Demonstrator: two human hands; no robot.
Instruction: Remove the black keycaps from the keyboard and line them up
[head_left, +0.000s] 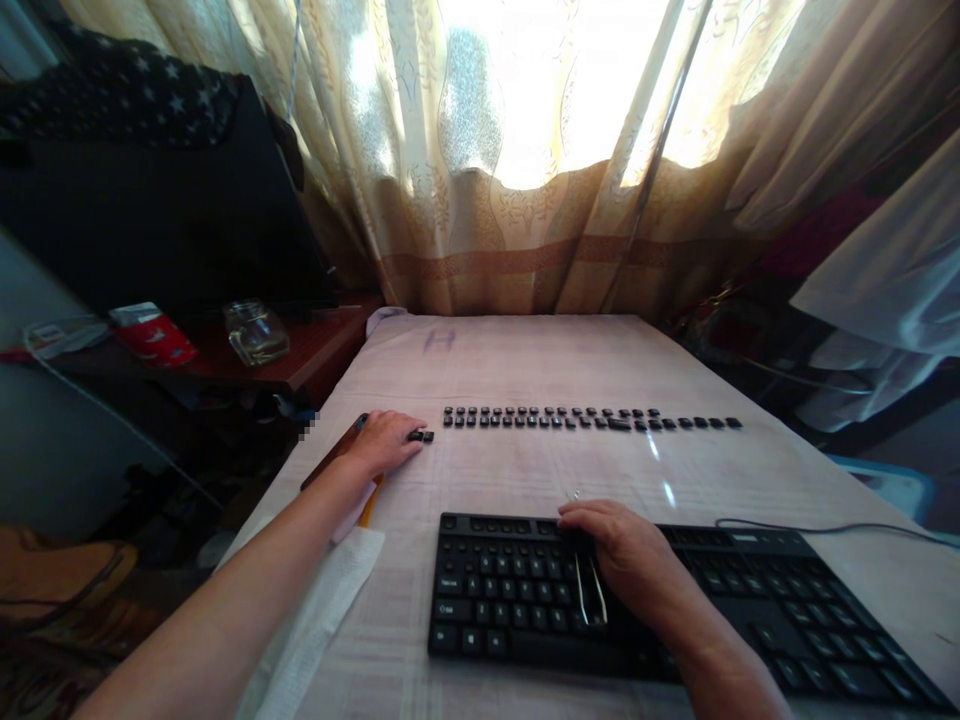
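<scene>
A black keyboard (540, 645) with white lettering lies in front of me, some of its keycaps off. My right hand (611, 540) rests over its upper middle, fingers closed round slim metal tweezers (591, 605). The bent end of the tweezers points toward me, and small bright tips show past the fingers. Farther left, my left hand (386, 440) is on the cloth, thumb and fingertips around a small black keycap (415, 436). Another keycap (428, 437) sits right beside it. Two rows of loose keycaps (525, 420) stretch rightward from there.
A dark phone-like object (326, 465) and a white tissue (330, 590) lie by my left arm. The keyboard cable (847, 527) runs off right. A glass jar (256, 335) and a red packet (154, 335) stand on the side desk before a monitor (165, 220). Curtains hang behind.
</scene>
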